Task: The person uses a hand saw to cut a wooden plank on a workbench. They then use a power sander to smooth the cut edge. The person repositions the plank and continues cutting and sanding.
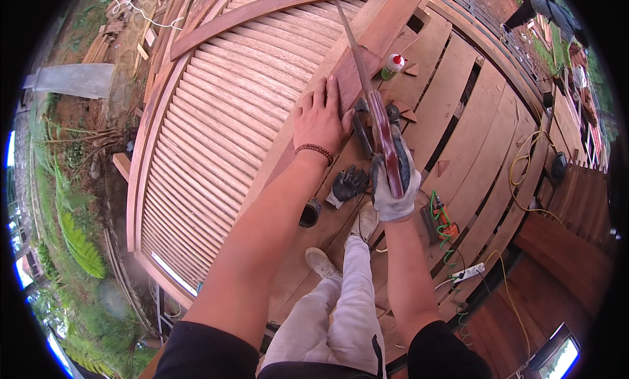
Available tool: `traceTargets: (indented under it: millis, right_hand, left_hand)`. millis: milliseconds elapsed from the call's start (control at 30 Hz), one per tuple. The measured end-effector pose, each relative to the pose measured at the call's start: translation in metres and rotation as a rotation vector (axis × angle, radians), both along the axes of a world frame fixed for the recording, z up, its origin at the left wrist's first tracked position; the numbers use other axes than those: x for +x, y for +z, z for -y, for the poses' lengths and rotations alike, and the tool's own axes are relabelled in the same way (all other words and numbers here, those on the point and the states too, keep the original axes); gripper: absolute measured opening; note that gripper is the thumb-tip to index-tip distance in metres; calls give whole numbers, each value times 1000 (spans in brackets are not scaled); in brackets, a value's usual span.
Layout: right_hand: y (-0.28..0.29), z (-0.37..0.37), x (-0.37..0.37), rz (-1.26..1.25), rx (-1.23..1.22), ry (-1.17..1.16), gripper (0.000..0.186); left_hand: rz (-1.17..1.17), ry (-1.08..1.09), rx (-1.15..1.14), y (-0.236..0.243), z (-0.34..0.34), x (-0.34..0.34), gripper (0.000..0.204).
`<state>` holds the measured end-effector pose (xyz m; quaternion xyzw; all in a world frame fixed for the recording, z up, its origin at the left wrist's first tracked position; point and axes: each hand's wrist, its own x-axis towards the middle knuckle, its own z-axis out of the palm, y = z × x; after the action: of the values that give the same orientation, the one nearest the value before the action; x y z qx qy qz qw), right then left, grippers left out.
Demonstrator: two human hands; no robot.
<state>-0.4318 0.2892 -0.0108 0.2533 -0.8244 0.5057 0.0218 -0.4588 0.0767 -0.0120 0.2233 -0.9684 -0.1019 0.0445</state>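
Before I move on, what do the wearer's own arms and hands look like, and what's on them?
The left hand is ungloved, with a bracelet of small, round, dark brown beads at the wrist. The right hand wears a work glove, pale grey-white at the cuff with dark grey areas on the fingers. Both forearms are bare below short black sleeves.
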Motion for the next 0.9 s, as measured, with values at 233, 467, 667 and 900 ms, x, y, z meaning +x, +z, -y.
traceTargets:
  millis: [233,467,667,900]
  right_hand:
    - [29,-54,75,1198,-1122,-183,51]
    - [9,14,-1,4,-118,-72,50]
    - [41,-33,58,1332,-1258,-298,55]
    - [11,9,4,-40,-75,-43,54]
  left_hand:
    - [-12,3,-6,0,-1,1,80]
    - [17,-7,-6,-3,1,0,79]
    - [-19,-17,-34,-5,1,1,80]
    - [16,-23,-15,-4,2,0,81]
